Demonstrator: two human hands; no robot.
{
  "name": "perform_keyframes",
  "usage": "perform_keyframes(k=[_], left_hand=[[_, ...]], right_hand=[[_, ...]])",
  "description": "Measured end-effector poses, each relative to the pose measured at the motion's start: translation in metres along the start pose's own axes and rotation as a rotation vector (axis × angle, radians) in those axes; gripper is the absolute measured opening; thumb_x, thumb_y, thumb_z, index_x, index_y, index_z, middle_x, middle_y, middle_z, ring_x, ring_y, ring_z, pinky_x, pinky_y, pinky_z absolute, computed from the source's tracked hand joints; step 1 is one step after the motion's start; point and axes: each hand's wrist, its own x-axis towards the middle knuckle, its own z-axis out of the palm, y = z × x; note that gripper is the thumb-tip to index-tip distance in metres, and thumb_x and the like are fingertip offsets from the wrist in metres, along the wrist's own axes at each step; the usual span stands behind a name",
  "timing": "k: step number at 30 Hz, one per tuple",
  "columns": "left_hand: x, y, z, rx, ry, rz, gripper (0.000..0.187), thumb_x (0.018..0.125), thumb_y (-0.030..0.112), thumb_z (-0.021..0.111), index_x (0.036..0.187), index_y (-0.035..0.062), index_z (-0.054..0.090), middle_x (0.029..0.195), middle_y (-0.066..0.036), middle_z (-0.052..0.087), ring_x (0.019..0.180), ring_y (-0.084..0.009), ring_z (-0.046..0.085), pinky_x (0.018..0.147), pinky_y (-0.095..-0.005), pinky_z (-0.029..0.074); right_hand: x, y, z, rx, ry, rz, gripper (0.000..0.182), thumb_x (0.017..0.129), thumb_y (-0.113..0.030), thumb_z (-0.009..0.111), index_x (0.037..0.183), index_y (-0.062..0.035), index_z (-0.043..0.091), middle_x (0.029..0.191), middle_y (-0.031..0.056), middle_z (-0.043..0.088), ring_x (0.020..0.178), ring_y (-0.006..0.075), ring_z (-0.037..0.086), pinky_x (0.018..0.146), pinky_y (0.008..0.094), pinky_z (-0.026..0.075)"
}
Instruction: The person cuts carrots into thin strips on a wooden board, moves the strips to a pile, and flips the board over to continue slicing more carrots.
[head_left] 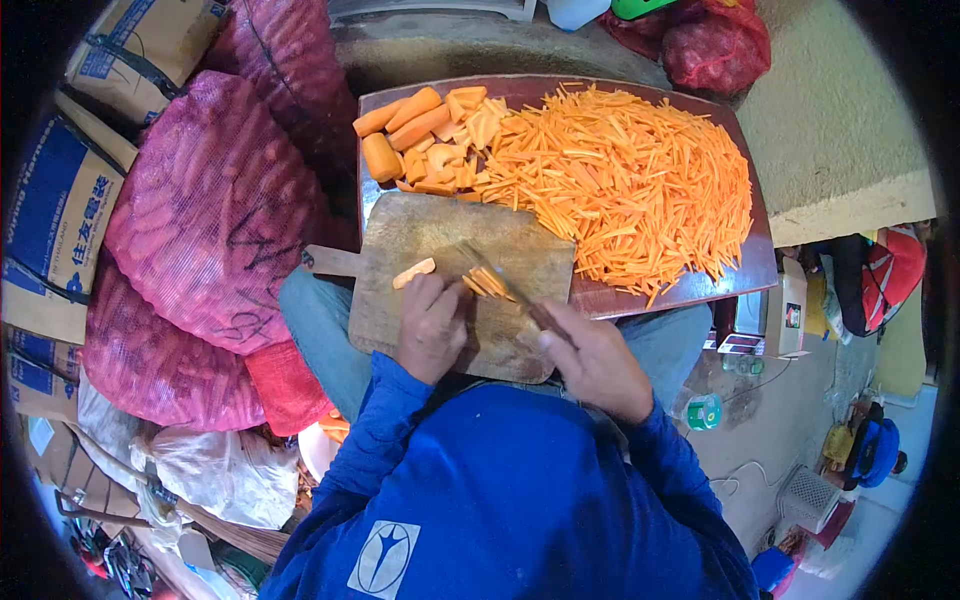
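A worn wooden cutting board (400,310) with a handle at its left lies over my lap, against a dark red table (690,297). My right hand (595,360) is closed on a knife (510,287), its blade pointing up and left across the board. Beside the blade lie cut carrot strips (487,281). My left hand (434,322) rests on the board with curled fingers; what is under them is hidden. Just above its fingertips is a carrot piece (414,272). On the table sit a large heap of carrot strips (640,190) and several carrot chunks (382,157).
Red mesh sacks (215,215) stand on the left, by cardboard boxes (60,220). Another mesh sack (715,50) is at the upper right, near a concrete ledge (850,205). A plastic bottle (703,411) and a basket (808,498) are on the floor at right.
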Motion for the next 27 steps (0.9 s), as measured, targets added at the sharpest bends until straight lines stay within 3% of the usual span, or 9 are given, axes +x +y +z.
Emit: perform_keyframes(k=[3, 7, 10, 12, 14, 18, 21, 25, 27], left_hand=[[0.012, -0.004, -0.017, 0.189, 0.112, -0.001, 0.027, 0.081, -0.001, 0.080, 0.108, 0.0017, 0.074, 0.105, -0.015, 0.066, 0.096, -0.0394, 0.061, 0.085, -0.0480, 0.049], [0.018, -0.016, -0.038, 0.303, 0.043, -0.105, 0.028, 0.084, 0.006, 0.081, 0.110, 0.0058, 0.073, 0.108, -0.012, 0.066, 0.105, -0.0352, 0.062, 0.095, -0.0498, 0.046], [0.014, -0.028, -0.039, 0.285, -0.018, -0.059, 0.029, 0.083, 0.007, 0.082, 0.111, 0.0051, 0.073, 0.105, -0.013, 0.065, 0.102, -0.0358, 0.062, 0.092, -0.0491, 0.047], [0.009, -0.028, -0.035, 0.295, -0.042, -0.037, 0.029, 0.083, 0.007, 0.082, 0.111, 0.0047, 0.073, 0.103, -0.013, 0.064, 0.100, -0.0361, 0.062, 0.091, -0.0484, 0.047], [0.002, -0.023, -0.025, 0.075, -0.040, -0.091, 0.029, 0.084, 0.007, 0.082, 0.112, 0.0045, 0.073, 0.101, -0.014, 0.064, 0.097, -0.0370, 0.061, 0.085, -0.0471, 0.048], [0.001, 0.008, -0.005, 0.089, -0.122, -0.060, 0.028, 0.086, 0.007, 0.082, 0.112, 0.0005, 0.072, 0.098, -0.015, 0.064, 0.096, -0.0381, 0.062, 0.080, -0.0478, 0.048], [0.006, 0.036, 0.004, -0.051, -0.139, -0.054, 0.034, 0.083, 0.005, 0.086, 0.114, -0.0012, 0.074, 0.095, -0.018, 0.067, 0.087, -0.0385, 0.064, 0.078, -0.0465, 0.053], [0.010, 0.034, -0.001, -0.200, -0.193, -0.026, 0.033, 0.081, -0.004, 0.077, 0.113, -0.0032, 0.072, 0.097, -0.020, 0.066, 0.091, -0.0412, 0.064, 0.081, -0.0460, 0.053], [0.009, 0.026, -0.003, -0.202, -0.232, 0.002, 0.033, 0.081, -0.005, 0.075, 0.114, -0.0029, 0.072, 0.097, -0.019, 0.066, 0.092, -0.0408, 0.063, 0.083, -0.0466, 0.053]], right_hand=[[-0.007, -0.001, -0.016, 0.098, -0.052, 0.115, 0.042, 0.107, -0.023, 0.063, 0.144, -0.0027, 0.060, 0.113, 0.0293, 0.074, 0.103, 0.0479, 0.073, 0.084, 0.0495, 0.059], [-0.015, 0.011, -0.014, 0.125, -0.129, 0.050, 0.041, 0.105, -0.023, 0.066, 0.142, -0.0040, 0.062, 0.109, 0.0298, 0.074, 0.099, 0.0479, 0.074, 0.082, 0.0497, 0.058], [-0.007, 0.023, -0.014, 0.027, -0.200, 0.047, 0.040, 0.105, -0.026, 0.067, 0.138, -0.0030, 0.065, 0.102, 0.0294, 0.074, 0.093, 0.0482, 0.074, 0.078, 0.0500, 0.059], [0.005, 0.036, -0.019, 0.002, -0.029, -0.072, 0.040, 0.103, -0.027, 0.070, 0.134, -0.0020, 0.068, 0.096, 0.0289, 0.074, 0.087, 0.0487, 0.074, 0.074, 0.0510, 0.058], [0.025, 0.043, -0.030, -0.047, 0.026, -0.022, 0.040, 0.103, -0.027, 0.070, 0.134, -0.0015, 0.068, 0.096, 0.0294, 0.073, 0.086, 0.0485, 0.074, 0.074, 0.0508, 0.058], [0.051, 0.062, -0.043, -0.070, 0.246, -0.025, 0.040, 0.103, -0.025, 0.070, 0.134, -0.0006, 0.068, 0.092, 0.0305, 0.072, 0.084, 0.0485, 0.073, 0.074, 0.0490, 0.058], [0.043, 0.045, -0.043, 0.030, 0.253, -0.032, 0.039, 0.103, -0.021, 0.068, 0.136, -0.0004, 0.067, 0.090, 0.0311, 0.070, 0.082, 0.0484, 0.073, 0.074, 0.0477, 0.058], [0.009, 0.034, -0.026, 0.005, 0.164, 0.044, 0.038, 0.103, -0.017, 0.067, 0.137, -0.0003, 0.066, 0.094, 0.0305, 0.071, 0.087, 0.0478, 0.073, 0.076, 0.0467, 0.058], [-0.004, 0.030, -0.016, 0.084, 0.118, 0.037, 0.039, 0.105, -0.015, 0.066, 0.140, 0.0012, 0.065, 0.102, 0.0227, 0.075, 0.090, 0.0296, 0.076, 0.084, 0.0386, 0.058]])
